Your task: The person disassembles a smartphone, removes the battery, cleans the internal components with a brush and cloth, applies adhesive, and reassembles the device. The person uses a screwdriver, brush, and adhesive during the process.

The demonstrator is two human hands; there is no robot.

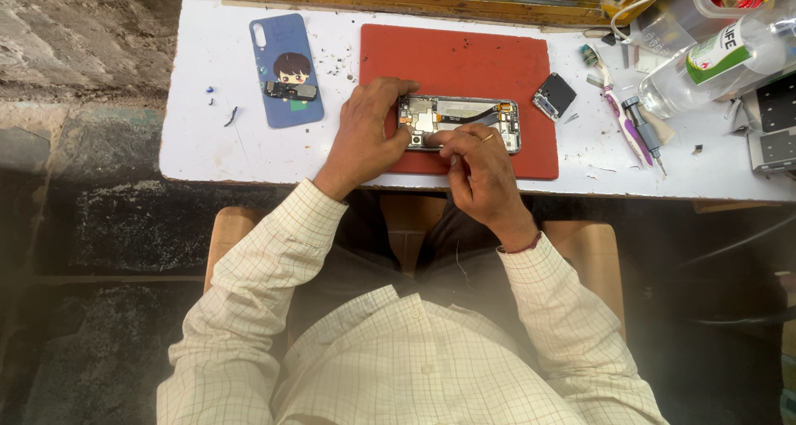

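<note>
The person sits at a white table [207, 143], both forearms reaching forward in checked sleeves. An opened phone [460, 124], back off and circuit boards showing, lies lengthwise on a red mat [464, 60], close to the mat's near edge and so near the table's front edge.

The left hand [365, 135] comes in from the left with the wrist bent inward. It lies palm down over the mat's left edge, fingers curled and closed on the phone's left end, the thumb up at the far corner.

The right hand [481, 172] rises from the table's front edge, wrist cocked. Its fingers are drawn together, tips pressed onto the phone's near long edge around the middle. Whether they pinch a small part there cannot be told. A ring shows on one finger.

A blue case [282, 52] carrying a small part lies flat left of the mat. A black module [555, 95] sits just off the mat's right edge. Screwdrivers [634, 131] and a clear bottle [721, 56] lie toward the table's right end.
</note>
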